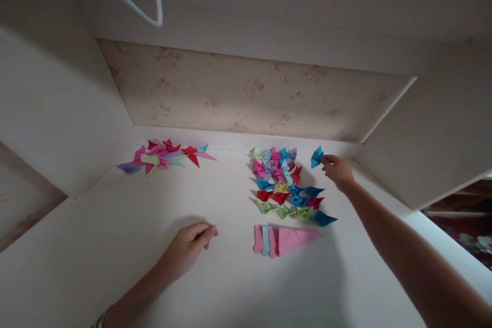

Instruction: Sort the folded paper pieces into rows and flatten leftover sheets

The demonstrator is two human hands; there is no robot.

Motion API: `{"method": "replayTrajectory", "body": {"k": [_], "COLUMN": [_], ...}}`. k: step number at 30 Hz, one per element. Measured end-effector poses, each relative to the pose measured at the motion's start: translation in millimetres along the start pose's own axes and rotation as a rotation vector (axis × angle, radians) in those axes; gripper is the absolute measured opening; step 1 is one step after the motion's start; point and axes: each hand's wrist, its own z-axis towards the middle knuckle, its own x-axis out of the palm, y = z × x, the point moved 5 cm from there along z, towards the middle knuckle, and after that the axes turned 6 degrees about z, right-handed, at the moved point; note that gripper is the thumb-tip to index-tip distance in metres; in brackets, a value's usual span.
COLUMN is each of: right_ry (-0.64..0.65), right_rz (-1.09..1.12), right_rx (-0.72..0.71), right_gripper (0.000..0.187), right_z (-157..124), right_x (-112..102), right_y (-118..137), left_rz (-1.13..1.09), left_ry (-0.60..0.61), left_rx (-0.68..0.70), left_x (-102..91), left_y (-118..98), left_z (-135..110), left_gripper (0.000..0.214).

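Note:
My right hand (338, 170) pinches a blue origami piece (316, 157) between thumb and fingers, holding it up at the back right of the white surface. Just left of it, small origami pieces in many colours (274, 164) stand close together in a block. In front of that block lie rows of red, blue and green ones (303, 213). Nearer to me are flat folded pink and light blue papers (294, 241), partly overlapping. My left hand (194, 241) rests on the surface left of these papers, its fingers curled closed, with nothing visible in them.
A loose heap of coloured folded papers (165, 156) lies at the back left. Pale side walls, a flower-patterned back panel (246, 95) and an overhang enclose the white surface (215, 287). A white bent rod (156, 23) hangs down at the upper left.

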Motion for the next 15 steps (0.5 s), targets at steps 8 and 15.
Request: {"method": "replayTrajectory", "body": {"k": [8, 15], "right_ry": [0.263, 0.364], "right_rz": [-0.185, -0.31], "right_rx": [0.065, 0.042], "right_gripper": [0.027, 0.028], "right_z": [47, 58], "right_x": [49, 73], "right_y": [-37, -41], "left_rz": [0.081, 0.102], "left_ry": [0.049, 0.082], "left_rx": [-0.057, -0.085], "left_x": [1.0, 2.9], "left_y": [3, 1], "left_z": [7, 8], "left_gripper": [0.047, 0.046]}}
